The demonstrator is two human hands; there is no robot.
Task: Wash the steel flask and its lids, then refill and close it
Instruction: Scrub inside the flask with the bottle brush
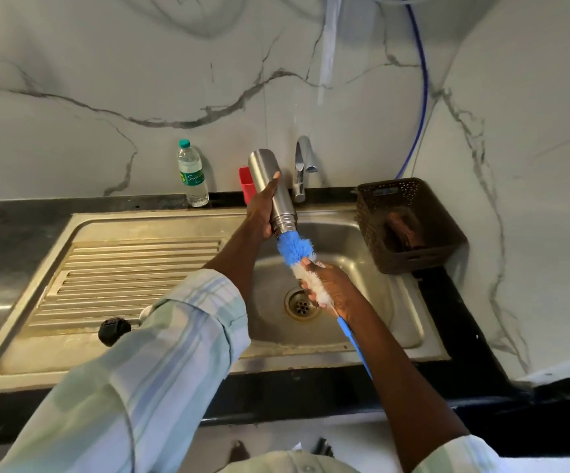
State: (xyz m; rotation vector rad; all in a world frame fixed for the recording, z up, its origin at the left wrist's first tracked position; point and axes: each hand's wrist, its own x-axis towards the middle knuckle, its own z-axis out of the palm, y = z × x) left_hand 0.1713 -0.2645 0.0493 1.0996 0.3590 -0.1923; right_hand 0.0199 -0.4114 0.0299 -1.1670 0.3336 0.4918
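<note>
Head view: my left hand [261,213] is wrapped round the steel flask [270,189], held mouth-down and tilted over the sink [362,240], base toward 11 o'clock. My right hand [328,285] is clenched on the white bristles of the bottle brush [295,247], whose blue tip enters the flask mouth and whose handle runs toward 5 o'clock. Judgement: the flask is rigid, light while empty, and slippery when wet; a mid-body grasp suits it. A black lid [113,331] lies on the drainboard at 9 o'clock.
</note>
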